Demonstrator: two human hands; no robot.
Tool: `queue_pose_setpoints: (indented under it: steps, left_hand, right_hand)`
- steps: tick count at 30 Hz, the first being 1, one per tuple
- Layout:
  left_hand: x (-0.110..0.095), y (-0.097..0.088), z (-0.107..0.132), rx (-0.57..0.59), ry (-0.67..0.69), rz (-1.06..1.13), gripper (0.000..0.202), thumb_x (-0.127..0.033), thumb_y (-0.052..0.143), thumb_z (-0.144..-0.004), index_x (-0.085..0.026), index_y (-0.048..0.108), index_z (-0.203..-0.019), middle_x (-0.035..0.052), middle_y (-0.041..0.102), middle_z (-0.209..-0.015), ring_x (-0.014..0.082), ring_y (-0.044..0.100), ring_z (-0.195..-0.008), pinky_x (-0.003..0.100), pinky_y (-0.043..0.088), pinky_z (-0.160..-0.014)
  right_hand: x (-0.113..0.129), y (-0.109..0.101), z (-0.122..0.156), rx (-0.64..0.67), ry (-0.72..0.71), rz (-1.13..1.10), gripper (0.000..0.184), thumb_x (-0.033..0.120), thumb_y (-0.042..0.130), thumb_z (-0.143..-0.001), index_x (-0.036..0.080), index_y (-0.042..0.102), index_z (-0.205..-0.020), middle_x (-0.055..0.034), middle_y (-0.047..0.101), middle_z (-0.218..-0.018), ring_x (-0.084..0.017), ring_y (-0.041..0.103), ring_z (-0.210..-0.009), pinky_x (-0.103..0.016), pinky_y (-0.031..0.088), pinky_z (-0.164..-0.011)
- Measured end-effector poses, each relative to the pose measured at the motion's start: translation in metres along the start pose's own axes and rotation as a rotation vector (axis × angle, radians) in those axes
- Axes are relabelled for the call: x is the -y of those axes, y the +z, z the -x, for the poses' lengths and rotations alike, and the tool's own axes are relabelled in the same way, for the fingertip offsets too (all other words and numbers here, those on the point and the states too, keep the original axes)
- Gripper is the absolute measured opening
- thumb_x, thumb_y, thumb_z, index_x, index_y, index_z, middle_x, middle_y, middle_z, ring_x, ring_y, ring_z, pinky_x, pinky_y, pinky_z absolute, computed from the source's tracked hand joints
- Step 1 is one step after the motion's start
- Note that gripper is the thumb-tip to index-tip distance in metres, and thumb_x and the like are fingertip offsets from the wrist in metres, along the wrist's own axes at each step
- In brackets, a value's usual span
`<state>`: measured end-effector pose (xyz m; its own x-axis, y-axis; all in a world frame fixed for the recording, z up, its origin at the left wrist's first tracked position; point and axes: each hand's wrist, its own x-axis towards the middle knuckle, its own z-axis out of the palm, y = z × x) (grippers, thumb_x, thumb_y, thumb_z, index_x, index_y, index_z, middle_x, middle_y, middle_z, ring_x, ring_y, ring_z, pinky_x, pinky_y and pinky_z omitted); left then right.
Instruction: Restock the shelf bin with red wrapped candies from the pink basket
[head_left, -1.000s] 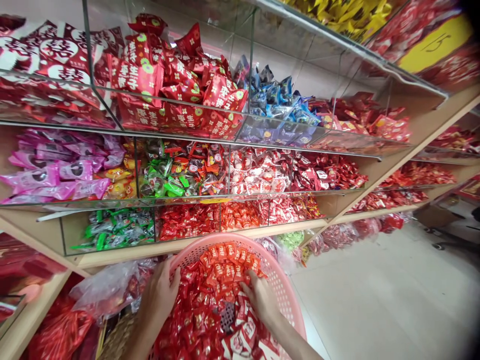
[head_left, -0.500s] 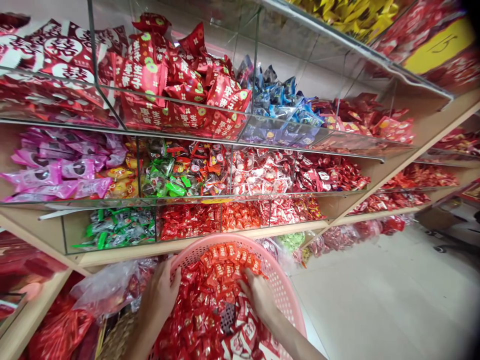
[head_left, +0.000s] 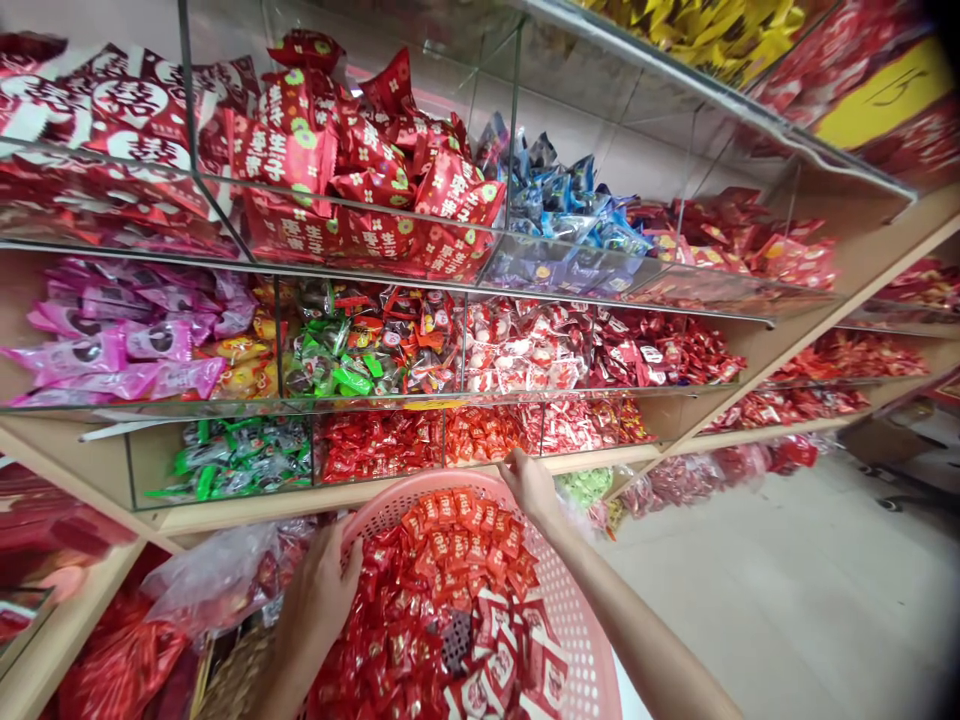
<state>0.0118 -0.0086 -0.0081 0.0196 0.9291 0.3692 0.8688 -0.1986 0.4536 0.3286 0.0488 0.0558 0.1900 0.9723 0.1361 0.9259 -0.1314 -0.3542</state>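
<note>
Now left hand grips pink basket rim; right hand, closure unclear, at shelf edge beyond heaped red candies.

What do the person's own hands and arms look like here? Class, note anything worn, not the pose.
The left hand and right hand are bare: no gloves, rings or watch show. The right forearm is uncovered to the frame's edge, no sleeve in view; the left wrist likewise.
</note>
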Motion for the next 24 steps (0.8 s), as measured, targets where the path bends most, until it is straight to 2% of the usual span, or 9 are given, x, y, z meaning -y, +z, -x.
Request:
queue_pose_setpoints:
  steps: [4,9,18,24]
  left_hand:
    - [0.000,0.001,0.000,0.001,-0.003,-0.003,0.036,-0.035,0.039,-0.087,-0.019,0.051,-0.117,0.0080,0.064,-0.112,0.0212,0.061,-0.100,0.034,0.050,-0.083]
    - [-0.001,0.000,0.000,-0.009,0.013,-0.004,0.034,-0.034,0.038,-0.087,-0.019,0.053,-0.114,0.0079,0.065,-0.109,0.0210,0.062,-0.098,0.033,0.050,-0.081]
    - [-0.001,-0.002,0.001,-0.008,0.018,-0.013,0.035,-0.035,0.037,-0.088,-0.018,0.052,-0.114,0.0089,0.065,-0.109,0.0219,0.061,-0.101,0.035,0.050,-0.084]
    - [-0.002,-0.002,0.002,-0.009,0.004,0.005,0.036,-0.033,0.038,-0.087,-0.019,0.052,-0.116,0.0078,0.065,-0.110,0.0214,0.061,-0.100,0.035,0.050,-0.084]
  right_hand:
    - [0.016,0.013,-0.041,0.116,0.083,0.125,0.020,0.030,0.055,-0.085,0.018,0.059,-0.100,-0.0105,0.068,-0.097,-0.019,0.063,-0.089,-0.023,0.039,-0.068]
    - [0.031,0.033,-0.066,0.258,0.189,0.173,0.026,0.029,0.066,-0.077,0.016,0.064,-0.098,-0.0159,0.066,-0.104,-0.024,0.063,-0.096,-0.027,0.043,-0.071]
    - [0.033,0.043,-0.085,0.367,0.300,0.201,0.049,0.032,0.078,-0.061,0.017,0.063,-0.105,-0.0164,0.065,-0.109,-0.027,0.061,-0.101,-0.031,0.047,-0.075]
    - [0.031,0.046,-0.084,0.353,0.306,0.206,0.047,0.033,0.077,-0.063,0.017,0.063,-0.105,-0.0151,0.065,-0.108,-0.025,0.061,-0.101,-0.030,0.047,-0.077]
